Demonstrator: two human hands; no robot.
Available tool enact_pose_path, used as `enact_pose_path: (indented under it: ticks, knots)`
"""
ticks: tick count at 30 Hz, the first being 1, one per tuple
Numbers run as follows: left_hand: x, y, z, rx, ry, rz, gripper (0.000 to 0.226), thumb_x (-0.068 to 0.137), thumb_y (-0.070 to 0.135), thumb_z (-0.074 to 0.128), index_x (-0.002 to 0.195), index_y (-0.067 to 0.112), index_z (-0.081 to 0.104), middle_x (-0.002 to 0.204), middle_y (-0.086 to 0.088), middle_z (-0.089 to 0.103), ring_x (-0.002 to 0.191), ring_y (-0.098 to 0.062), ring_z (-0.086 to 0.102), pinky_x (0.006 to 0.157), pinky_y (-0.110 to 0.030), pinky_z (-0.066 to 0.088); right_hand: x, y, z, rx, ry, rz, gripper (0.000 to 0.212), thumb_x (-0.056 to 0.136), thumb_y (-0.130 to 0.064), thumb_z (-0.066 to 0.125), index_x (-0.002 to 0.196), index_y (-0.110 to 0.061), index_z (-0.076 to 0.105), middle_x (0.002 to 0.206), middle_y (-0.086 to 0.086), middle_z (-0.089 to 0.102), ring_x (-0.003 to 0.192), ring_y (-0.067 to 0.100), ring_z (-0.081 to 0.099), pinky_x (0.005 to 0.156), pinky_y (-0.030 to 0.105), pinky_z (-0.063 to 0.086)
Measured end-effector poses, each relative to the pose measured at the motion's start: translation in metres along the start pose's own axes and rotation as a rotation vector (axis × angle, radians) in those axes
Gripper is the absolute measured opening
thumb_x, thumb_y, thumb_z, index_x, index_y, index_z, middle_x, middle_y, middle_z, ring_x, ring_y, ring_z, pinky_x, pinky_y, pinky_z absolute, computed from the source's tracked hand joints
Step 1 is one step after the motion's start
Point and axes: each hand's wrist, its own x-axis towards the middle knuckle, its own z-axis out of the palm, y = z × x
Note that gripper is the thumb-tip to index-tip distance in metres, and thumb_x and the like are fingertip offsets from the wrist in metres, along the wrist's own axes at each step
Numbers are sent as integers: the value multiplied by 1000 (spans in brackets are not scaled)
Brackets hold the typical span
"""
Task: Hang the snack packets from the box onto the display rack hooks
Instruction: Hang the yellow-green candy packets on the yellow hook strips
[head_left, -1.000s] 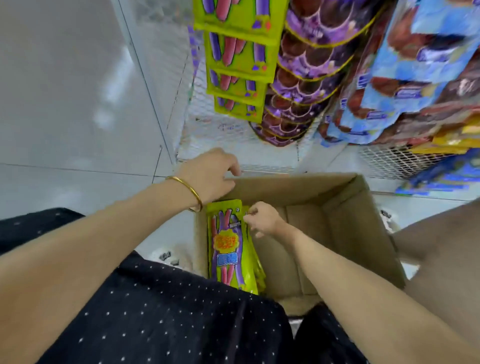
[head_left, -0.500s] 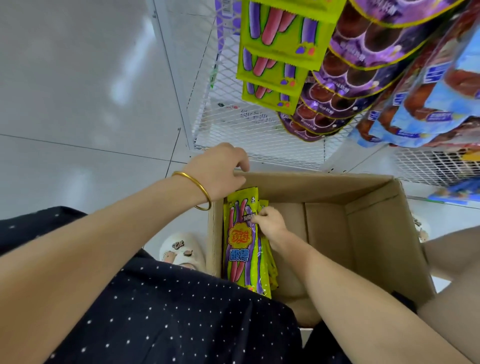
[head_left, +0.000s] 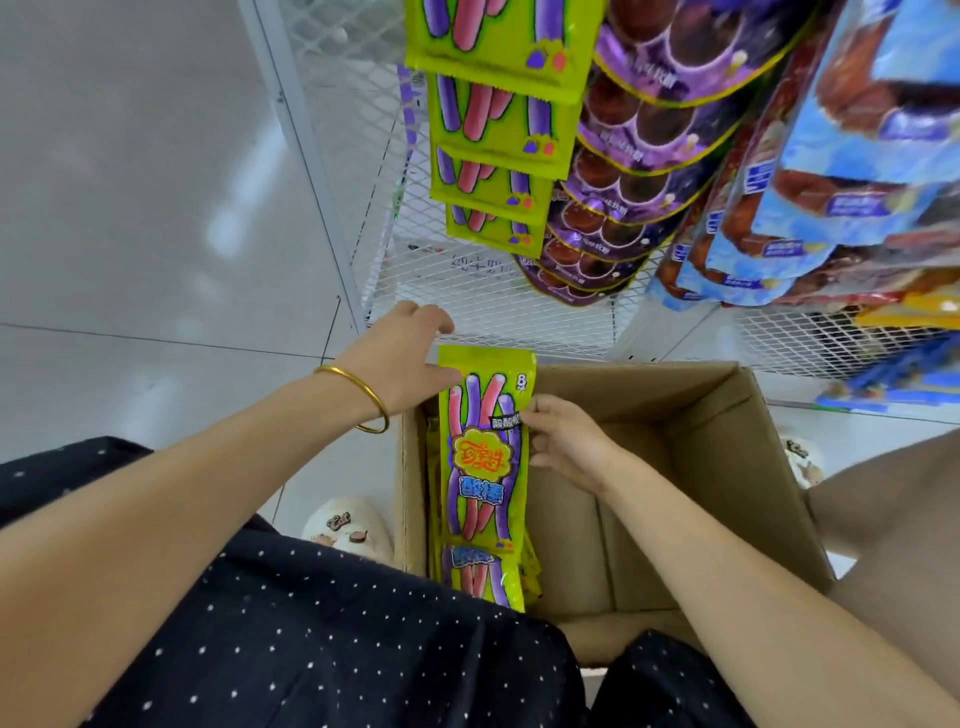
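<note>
A right hand (head_left: 563, 447) pinches the right edge of a green packet (head_left: 483, 441), which stands upright and reaches above the left side of an open cardboard box (head_left: 727, 467). More green packets stand in the box behind it. The left hand (head_left: 400, 358), with a gold bangle (head_left: 358, 400) on its wrist, lays its thumb on the packet's upper left edge; a grip cannot be made out. Green (head_left: 493, 130), purple (head_left: 649, 130) and blue packets (head_left: 857, 156) hang on the white mesh rack (head_left: 493, 312) above.

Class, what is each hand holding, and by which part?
The right hand pinches the green packet by its right edge. The left hand touches its upper left edge with the thumb; grip unclear.
</note>
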Motion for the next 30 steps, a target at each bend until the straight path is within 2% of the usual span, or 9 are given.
enact_pose_path:
  ticks: [3,7,11,14,17,22,25,28,30]
  knots:
    - [3,7,1,-82,-4,-8,68,78,32,71,135,12,39,133,-8,46,114,-25,51,95,-38,45,-21,-30,-8,-35,-45,-122,15,96,-13,46,84,-17,54,83,4,65,73,18,60,69,33,46]
    - [6,25,-5,-246,102,20,44,83,26,67,119,10,50,107,-8,59,97,-27,59,75,-32,47,-49,-69,-14,-61,-58,-257,12,96,-10,44,86,-13,50,86,4,62,73,13,60,69,30,48]
    - [4,50,-22,-290,260,110,42,85,24,65,120,3,55,108,-10,57,102,-26,56,74,-24,39,-83,-101,-15,-65,-56,-435,17,93,-18,53,108,-14,57,104,3,67,92,16,64,79,31,51]
    - [-7,71,-43,-250,290,191,37,84,27,65,111,2,58,90,-3,53,80,-19,51,62,-24,33,-109,-129,-5,-185,86,-697,18,88,-18,62,105,-16,62,99,2,69,90,12,67,78,29,55]
    - [-20,94,-76,-274,304,245,28,83,25,66,94,-1,61,77,-5,56,66,-15,50,60,-32,40,-132,-161,6,-293,287,-905,14,88,-15,62,93,-28,63,92,2,69,89,20,65,82,44,53]
    - [-32,134,-161,-299,323,360,37,81,33,68,92,-2,63,88,-24,62,78,-34,63,74,-47,54,-172,-229,20,-395,461,-1174,12,89,-12,60,97,-17,54,77,-11,57,72,10,56,72,31,47]
    - [-33,163,-217,-370,551,459,27,85,35,62,85,9,65,83,-22,61,67,-15,58,67,-37,52,-192,-273,28,-394,502,-1361,34,85,-2,59,115,-15,52,97,-23,52,87,-11,52,83,16,43]
    - [-21,184,-272,-491,858,520,13,86,26,57,96,17,55,85,1,58,73,-3,55,73,-30,50,-204,-313,36,-331,473,-1465,48,82,3,58,117,-26,42,103,-16,51,92,10,57,83,33,48]
    - [-14,195,-299,-465,996,561,14,82,28,55,94,25,46,87,13,48,77,4,51,78,-21,48,-208,-338,41,-324,515,-1511,55,80,6,59,104,-37,34,95,-18,48,81,8,53,73,27,44]
